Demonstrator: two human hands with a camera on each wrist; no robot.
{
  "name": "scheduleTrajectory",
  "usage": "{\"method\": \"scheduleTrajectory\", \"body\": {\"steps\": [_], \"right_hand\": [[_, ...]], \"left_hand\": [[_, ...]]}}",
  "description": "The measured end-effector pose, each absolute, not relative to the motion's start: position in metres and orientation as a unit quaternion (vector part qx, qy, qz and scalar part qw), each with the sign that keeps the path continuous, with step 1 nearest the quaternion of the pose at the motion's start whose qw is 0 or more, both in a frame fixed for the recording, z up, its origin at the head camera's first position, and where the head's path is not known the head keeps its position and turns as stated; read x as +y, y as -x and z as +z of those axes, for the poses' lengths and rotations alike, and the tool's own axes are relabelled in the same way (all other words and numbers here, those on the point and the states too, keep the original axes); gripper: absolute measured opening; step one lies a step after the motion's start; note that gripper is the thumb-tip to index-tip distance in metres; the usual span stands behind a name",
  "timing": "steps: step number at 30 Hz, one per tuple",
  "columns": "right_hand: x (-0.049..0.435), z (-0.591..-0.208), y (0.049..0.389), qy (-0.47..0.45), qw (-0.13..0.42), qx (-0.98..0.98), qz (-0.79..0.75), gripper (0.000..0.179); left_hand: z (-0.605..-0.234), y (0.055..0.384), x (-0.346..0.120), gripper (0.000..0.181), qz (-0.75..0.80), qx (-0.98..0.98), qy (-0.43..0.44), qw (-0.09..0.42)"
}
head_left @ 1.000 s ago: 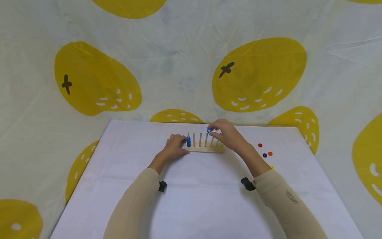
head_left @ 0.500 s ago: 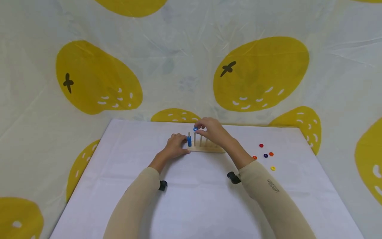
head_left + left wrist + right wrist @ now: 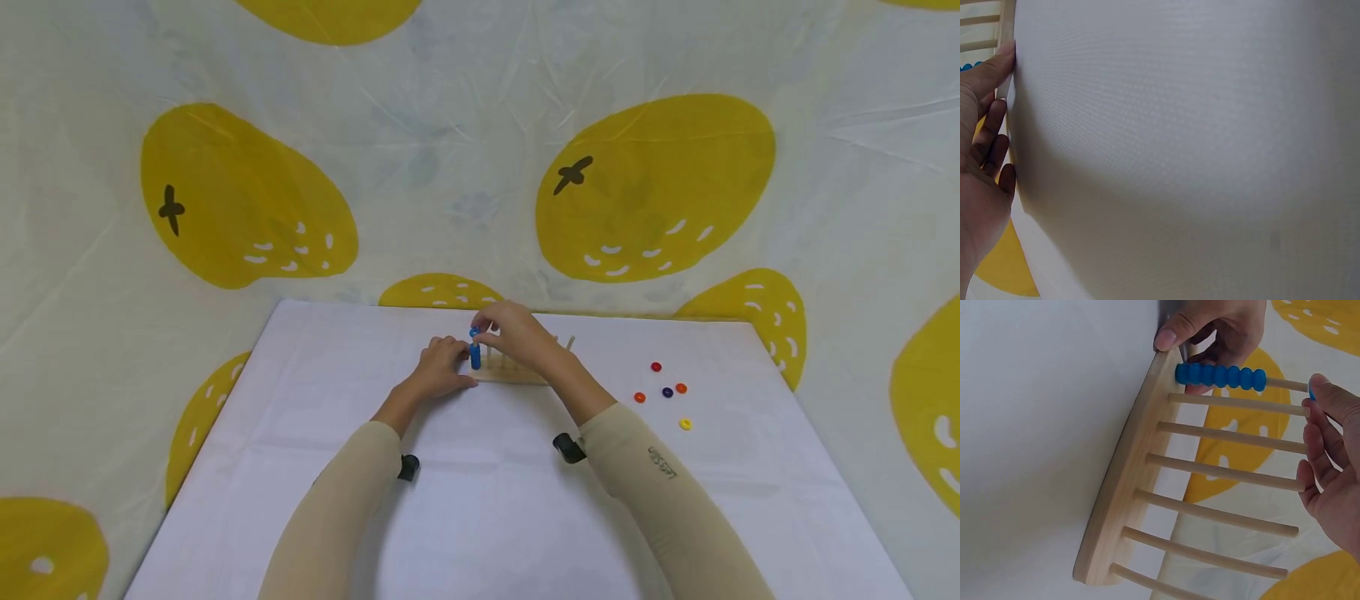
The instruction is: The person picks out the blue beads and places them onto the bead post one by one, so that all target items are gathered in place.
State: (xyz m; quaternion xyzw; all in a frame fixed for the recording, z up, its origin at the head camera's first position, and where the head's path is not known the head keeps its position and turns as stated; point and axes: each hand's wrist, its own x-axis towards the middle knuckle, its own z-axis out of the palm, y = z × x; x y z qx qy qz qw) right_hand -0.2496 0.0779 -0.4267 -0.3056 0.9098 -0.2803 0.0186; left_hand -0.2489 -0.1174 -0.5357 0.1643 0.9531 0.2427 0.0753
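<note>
A wooden peg rack (image 3: 1124, 469) with a row of upright pegs stands at the back of the table. Several blue rings (image 3: 1221, 376) are stacked on its leftmost peg, whose tip shows bare above them. The left hand (image 3: 441, 368) holds the rack's left end, thumb (image 3: 1175, 331) against the front edge and fingers behind. At the top of that same peg, the right hand (image 3: 513, 332) pinches one more blue ring (image 3: 1312, 390) between thumb and fingers. Whether the peg tip is inside this ring is hidden by the thumb. The other pegs (image 3: 1222, 437) carry no rings.
Loose rings lie on the white table right of the rack: a red ring (image 3: 656, 367), two orange, among them an orange ring (image 3: 640, 397), a dark purple ring (image 3: 667, 392) and a yellow ring (image 3: 686, 424). A fruit-patterned cloth (image 3: 450, 208) hangs behind the table.
The right hand has carried the blue ring leftward past the other pegs to the top of the leftmost peg. The left hand has kept its hold on the rack.
</note>
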Motion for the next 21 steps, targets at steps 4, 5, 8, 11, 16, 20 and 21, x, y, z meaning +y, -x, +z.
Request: {"method": "scheduleTrajectory", "body": {"steps": [4, 5, 8, 11, 16, 20, 21], "right_hand": [[0.0765, -0.4283, 0.2500, 0.307, 0.024, 0.911, -0.273, 0.020], [0.0764, -0.4291, 0.2504, 0.308, 0.023, 0.912, -0.271, 0.020], [0.0767, -0.4311, 0.2512, 0.311, 0.023, 0.912, -0.267, 0.019], [0.0769, -0.4326, 0.2522, 0.310, 0.023, 0.913, -0.264, 0.019], [0.0765, -0.4322, 0.2525, 0.310, 0.019, 0.914, -0.260, 0.019], [0.0762, -0.4309, 0.2515, 0.312, 0.018, 0.914, -0.260, 0.020], [0.0762, -0.4309, 0.2515, 0.311, 0.019, 0.914, -0.261, 0.020]], "left_hand": [[-0.5363, 0.2489, -0.1174, 0.062, 0.244, 0.953, -0.161, 0.077], [-0.5364, 0.2488, -0.1173, 0.062, 0.245, 0.953, -0.160, 0.079], [-0.5361, 0.2484, -0.1166, 0.063, 0.245, 0.953, -0.156, 0.083], [-0.5349, 0.2477, -0.1159, 0.063, 0.248, 0.953, -0.150, 0.087], [-0.5327, 0.2468, -0.1158, 0.063, 0.250, 0.953, -0.149, 0.085], [-0.5330, 0.2466, -0.1166, 0.063, 0.249, 0.953, -0.153, 0.080], [-0.5335, 0.2466, -0.1167, 0.063, 0.248, 0.953, -0.154, 0.080]]}}
